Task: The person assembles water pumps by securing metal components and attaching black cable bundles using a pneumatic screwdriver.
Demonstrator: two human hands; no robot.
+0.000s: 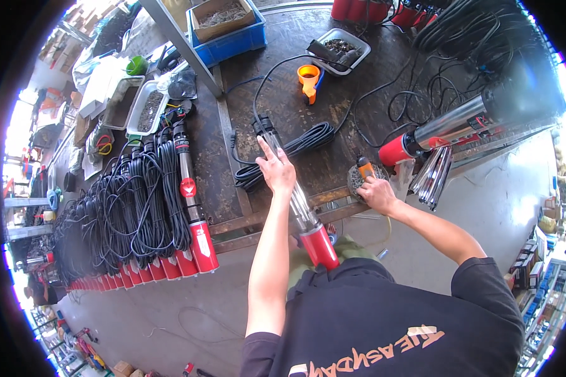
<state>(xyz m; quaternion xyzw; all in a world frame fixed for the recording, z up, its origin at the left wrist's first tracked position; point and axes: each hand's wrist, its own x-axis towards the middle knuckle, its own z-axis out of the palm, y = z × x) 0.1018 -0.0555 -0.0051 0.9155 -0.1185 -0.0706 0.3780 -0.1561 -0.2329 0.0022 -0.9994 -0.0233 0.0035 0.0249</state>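
A long steel submersible pump [305, 210] with a red end slants from the bench edge toward my body. My left hand [277, 171] is closed around its upper part, with some fingers stretched along the tube. A black cable runs from its far end, and a coiled black cable [311, 139] lies just beside it. In my right hand [378, 193] is an orange-and-black power screwdriver [365, 167], held over a round dish of small metal parts [353, 182] at the bench edge. The tool's tip is hidden.
Several red-ended pumps with bundled cables [138, 201] stand in a row at left. Another steel pump [453, 122] lies at right, near metal rods [432, 179]. An orange tape dispenser [309, 81], a white tray [349, 47] and a blue bin [233, 44] sit farther back.
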